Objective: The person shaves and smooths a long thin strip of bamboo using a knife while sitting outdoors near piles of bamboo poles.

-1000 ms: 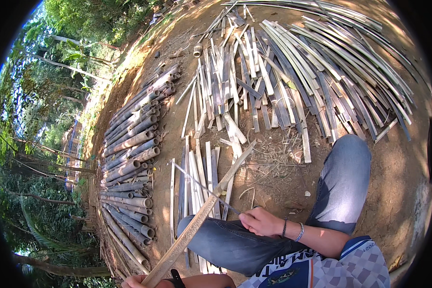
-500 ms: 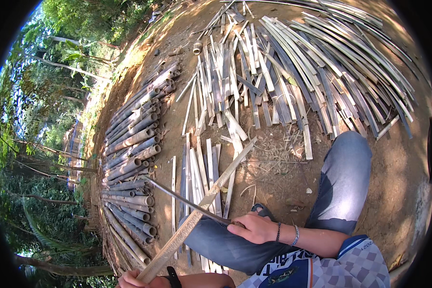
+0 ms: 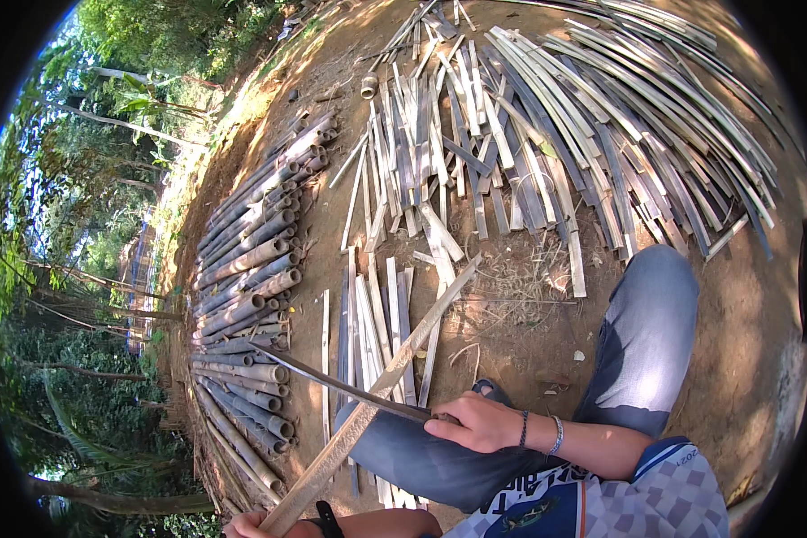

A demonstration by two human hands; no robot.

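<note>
My left hand (image 3: pixel 247 524), cut off partly by the lower edge, is closed around the near end of a long pale bamboo strip (image 3: pixel 427 326). The strip slants up and away to the right, past my bent left knee. In my right hand (image 3: pixel 481 423) is the handle of a long, thin-bladed knife (image 3: pixel 318 374). Its dark blade points left and crosses the strip about midway, above my left leg. Whether the edge touches the strip I cannot tell.
Several bamboo poles (image 3: pixel 264 255) lie stacked at the left. Split bamboo strips (image 3: pixel 592 134) spread across the ground at the back and right, with a smaller bunch (image 3: pixel 368 327) beside my left leg. Shavings (image 3: pixel 520 300) litter the dirt. My right knee (image 3: pixel 650 314) is raised.
The knife's tip has shifted left and nearer, and more of the blade's flat side shows. My left hand has moved slightly; the strip stays almost in place.
</note>
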